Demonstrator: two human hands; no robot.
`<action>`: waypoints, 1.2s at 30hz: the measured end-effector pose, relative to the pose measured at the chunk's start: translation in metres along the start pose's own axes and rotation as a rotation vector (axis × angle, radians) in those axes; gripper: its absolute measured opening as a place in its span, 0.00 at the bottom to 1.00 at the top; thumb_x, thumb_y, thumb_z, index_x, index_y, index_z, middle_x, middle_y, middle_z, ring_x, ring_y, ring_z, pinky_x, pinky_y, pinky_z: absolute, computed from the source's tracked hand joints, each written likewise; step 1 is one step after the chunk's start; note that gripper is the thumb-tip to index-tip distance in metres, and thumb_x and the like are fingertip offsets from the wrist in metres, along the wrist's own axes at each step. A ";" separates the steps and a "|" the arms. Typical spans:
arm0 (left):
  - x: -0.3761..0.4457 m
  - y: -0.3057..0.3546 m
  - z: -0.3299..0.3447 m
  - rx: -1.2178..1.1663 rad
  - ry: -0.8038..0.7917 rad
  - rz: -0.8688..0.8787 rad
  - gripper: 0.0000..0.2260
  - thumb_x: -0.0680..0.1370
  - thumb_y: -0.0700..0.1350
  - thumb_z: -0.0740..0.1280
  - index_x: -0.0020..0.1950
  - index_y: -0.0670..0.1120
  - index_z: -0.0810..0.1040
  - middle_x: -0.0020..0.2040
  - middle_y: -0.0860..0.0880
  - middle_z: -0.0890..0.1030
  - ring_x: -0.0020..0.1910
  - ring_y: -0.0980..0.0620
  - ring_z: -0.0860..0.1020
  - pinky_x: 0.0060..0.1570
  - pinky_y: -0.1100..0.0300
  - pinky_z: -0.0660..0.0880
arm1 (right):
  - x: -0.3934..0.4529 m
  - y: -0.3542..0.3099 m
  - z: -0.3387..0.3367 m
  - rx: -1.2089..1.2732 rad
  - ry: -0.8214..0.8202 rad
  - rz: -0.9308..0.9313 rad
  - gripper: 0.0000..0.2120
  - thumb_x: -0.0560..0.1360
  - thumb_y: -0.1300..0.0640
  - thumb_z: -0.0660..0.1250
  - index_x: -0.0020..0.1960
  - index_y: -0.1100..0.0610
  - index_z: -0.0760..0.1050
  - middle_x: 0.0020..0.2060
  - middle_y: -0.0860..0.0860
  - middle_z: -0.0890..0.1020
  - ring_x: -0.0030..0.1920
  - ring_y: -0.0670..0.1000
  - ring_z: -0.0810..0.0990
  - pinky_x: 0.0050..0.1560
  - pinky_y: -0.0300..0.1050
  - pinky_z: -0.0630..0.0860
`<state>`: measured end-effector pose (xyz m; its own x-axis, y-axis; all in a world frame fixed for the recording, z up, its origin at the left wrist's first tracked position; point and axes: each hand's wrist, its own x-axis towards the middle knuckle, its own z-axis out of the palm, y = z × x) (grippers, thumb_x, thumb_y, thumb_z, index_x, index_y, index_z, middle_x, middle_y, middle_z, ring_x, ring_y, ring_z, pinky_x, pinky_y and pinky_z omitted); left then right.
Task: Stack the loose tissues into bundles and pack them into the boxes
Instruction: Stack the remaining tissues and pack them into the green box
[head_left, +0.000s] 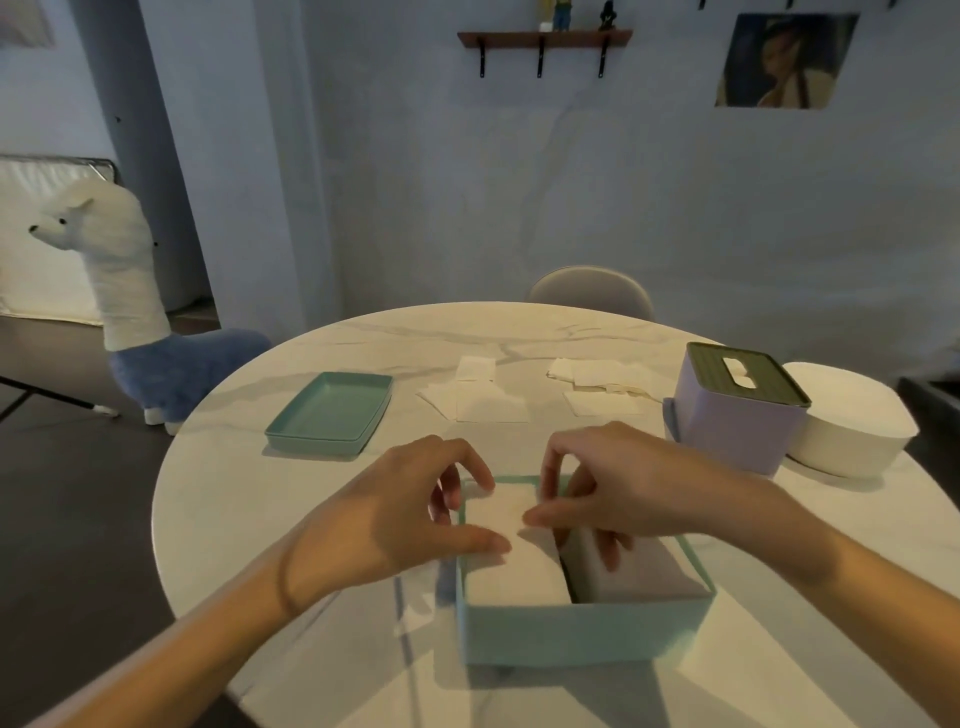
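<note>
Both hands pinch one tissue bundle (511, 545): left hand (405, 512) at its left edge, right hand (618, 493) at its far right corner, seating it in the teal box (587, 636) near on the counter (322, 499). Soft, light, easily crumpled; best held by the edges. Loose tissues (480, 397) lie farther off.

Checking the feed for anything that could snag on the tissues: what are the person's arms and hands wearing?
Both forearms are bare, with no sleeves in view. The left hand has a thin dark band around its wrist. The right hand shows no gloves, rings or watch.
</note>
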<state>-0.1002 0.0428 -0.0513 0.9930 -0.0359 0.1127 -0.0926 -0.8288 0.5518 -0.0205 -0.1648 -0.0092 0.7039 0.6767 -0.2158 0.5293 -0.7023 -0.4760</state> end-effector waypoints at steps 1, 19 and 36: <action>0.005 -0.005 -0.002 -0.028 0.054 0.005 0.17 0.71 0.63 0.74 0.55 0.59 0.78 0.45 0.56 0.79 0.45 0.55 0.79 0.47 0.64 0.79 | 0.002 0.001 -0.008 0.020 0.027 -0.009 0.13 0.77 0.45 0.71 0.50 0.52 0.72 0.39 0.48 0.87 0.26 0.44 0.80 0.28 0.34 0.71; 0.182 -0.124 0.039 0.616 0.307 -0.371 0.15 0.80 0.38 0.58 0.67 0.40 0.69 0.65 0.40 0.72 0.62 0.40 0.72 0.57 0.52 0.72 | 0.263 0.065 -0.019 -0.406 -0.058 -0.258 0.37 0.77 0.51 0.72 0.81 0.50 0.59 0.79 0.46 0.64 0.77 0.51 0.64 0.74 0.46 0.62; 0.200 -0.152 0.041 0.079 0.342 0.005 0.17 0.80 0.38 0.68 0.68 0.49 0.80 0.58 0.45 0.77 0.58 0.43 0.72 0.61 0.47 0.72 | 0.279 0.112 0.006 -0.180 0.407 -0.486 0.13 0.79 0.59 0.69 0.62 0.50 0.76 0.58 0.47 0.79 0.55 0.47 0.78 0.57 0.43 0.78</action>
<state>0.1151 0.1388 -0.1469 0.9090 0.1383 0.3932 -0.0780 -0.8702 0.4864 0.2325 -0.0528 -0.1279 0.4689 0.8134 0.3442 0.8782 -0.3876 -0.2804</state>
